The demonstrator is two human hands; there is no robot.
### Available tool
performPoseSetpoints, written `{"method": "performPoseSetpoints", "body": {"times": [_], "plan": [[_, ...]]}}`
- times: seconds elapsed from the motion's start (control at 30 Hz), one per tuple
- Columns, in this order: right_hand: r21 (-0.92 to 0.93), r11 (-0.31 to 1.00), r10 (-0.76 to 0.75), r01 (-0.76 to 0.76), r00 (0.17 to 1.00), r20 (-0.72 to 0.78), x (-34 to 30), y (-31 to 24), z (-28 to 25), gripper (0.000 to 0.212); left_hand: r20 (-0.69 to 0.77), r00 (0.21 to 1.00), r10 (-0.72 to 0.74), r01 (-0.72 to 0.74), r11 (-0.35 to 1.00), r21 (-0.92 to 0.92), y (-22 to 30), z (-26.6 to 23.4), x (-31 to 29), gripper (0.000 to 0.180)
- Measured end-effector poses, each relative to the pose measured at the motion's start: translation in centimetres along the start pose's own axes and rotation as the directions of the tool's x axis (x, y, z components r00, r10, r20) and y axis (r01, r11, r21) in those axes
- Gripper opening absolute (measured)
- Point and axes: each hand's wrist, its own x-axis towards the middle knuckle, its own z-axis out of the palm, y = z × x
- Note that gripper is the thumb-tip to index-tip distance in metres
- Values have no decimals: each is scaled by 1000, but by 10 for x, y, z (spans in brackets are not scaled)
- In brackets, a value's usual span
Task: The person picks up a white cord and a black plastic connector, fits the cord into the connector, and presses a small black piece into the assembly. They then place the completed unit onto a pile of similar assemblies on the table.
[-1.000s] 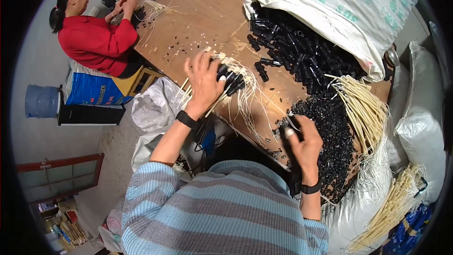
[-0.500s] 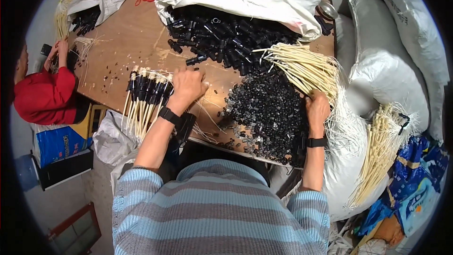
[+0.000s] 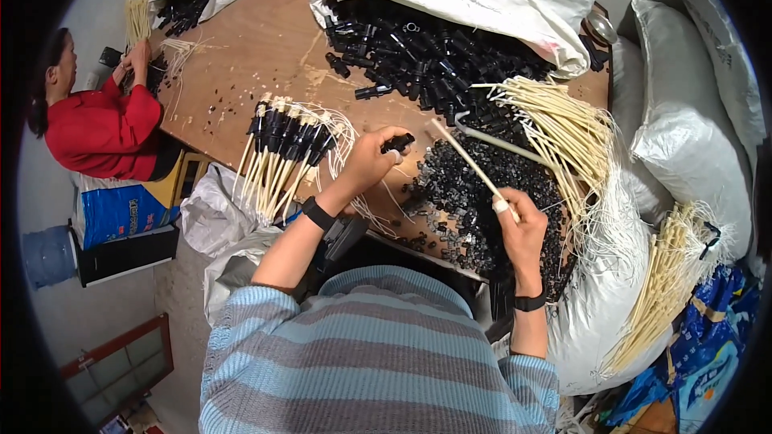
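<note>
Heap (image 3: 462, 209): small dark parts on the table (image 3: 269, 36), taken as landmark.
Right hand (image 3: 523, 227): had left the stick bundle (image 3: 564, 124), right of the heap; pinched one cream stick (image 3: 469, 161).
Cream stick: slanted across the heap's upper left, near the fitting but apart.
Left hand (image 3: 371, 162): had lifted from beside the black-topped sticks (image 3: 294, 135), left of the heap; pinched a black fitting (image 3: 397, 144).
Black fitting: just left of the heap.
Significance: judged each hand newly supplied, pieces unjoined.
</note>
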Motion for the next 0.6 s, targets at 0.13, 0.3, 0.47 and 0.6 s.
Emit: {"method": "performPoseSetpoints", "body": {"times": [0.13, 0.3, 0.47, 0.6], "plan": [[97, 990, 90, -102, 988, 125, -14, -4, 2, 12, -25, 1000, -10, 9, 999, -41, 5, -5, -5, 34], [40, 999, -10, 1, 973, 231, -13, -6, 3, 13, 14, 934, 357, -326, 835, 442, 20, -6, -6, 31], [-415, 866, -154, 279, 939, 308, -5, -14, 37, 5, 311, 781, 542, -605, 531, 593, 54, 39, -35, 20], [131, 953, -289, 271, 947, 140, 9, -6, 41, 13, 169, 891, 421, -431, 668, 607, 50, 27, -38, 22]]}}
